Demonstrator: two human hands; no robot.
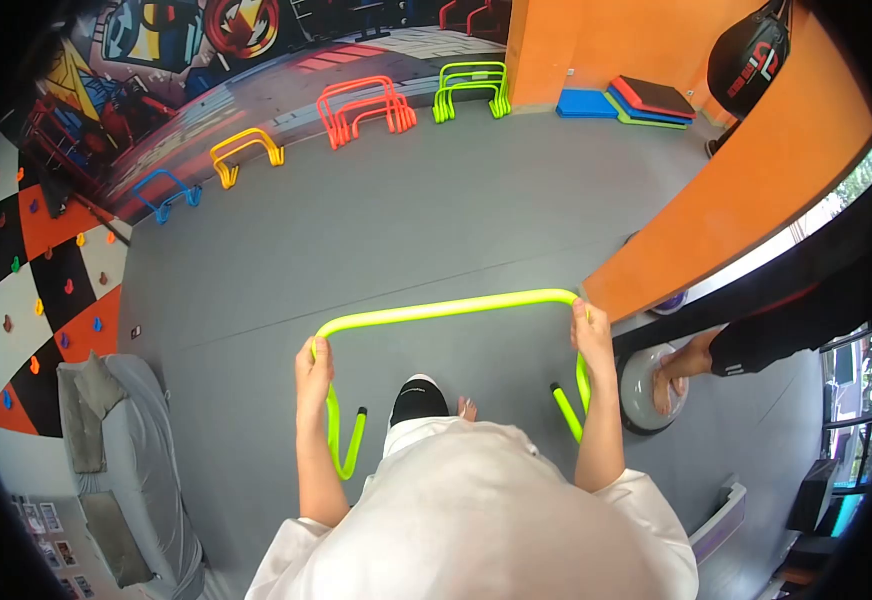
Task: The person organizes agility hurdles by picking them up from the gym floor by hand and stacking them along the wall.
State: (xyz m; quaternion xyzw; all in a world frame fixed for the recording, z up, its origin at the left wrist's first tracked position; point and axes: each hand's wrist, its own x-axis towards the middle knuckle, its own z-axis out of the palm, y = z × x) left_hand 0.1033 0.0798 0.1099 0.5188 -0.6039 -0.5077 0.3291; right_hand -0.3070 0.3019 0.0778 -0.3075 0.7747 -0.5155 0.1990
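1. While two hands hold it, the lime-green hurdle (446, 309) is just in front of the white shirt (476, 510).
2. Its long top bar runs sideways, across the front of the shirt, with the right end a little farther from the shirt than the left.
3. The left hand (313, 375) is wrapped around the bend at the left end, ahead and left of the shirt.
4. The right hand (592, 338) is wrapped around the other bend, ahead and right of the shirt. The hands are well apart, one at each end, so neither is nearer.
5. Its bent legs hang nearer the shirt than the bar. I cannot tell if they touch the floor (356, 240).
6. More green hurdles (474, 65) stand far ahead of the shirt.
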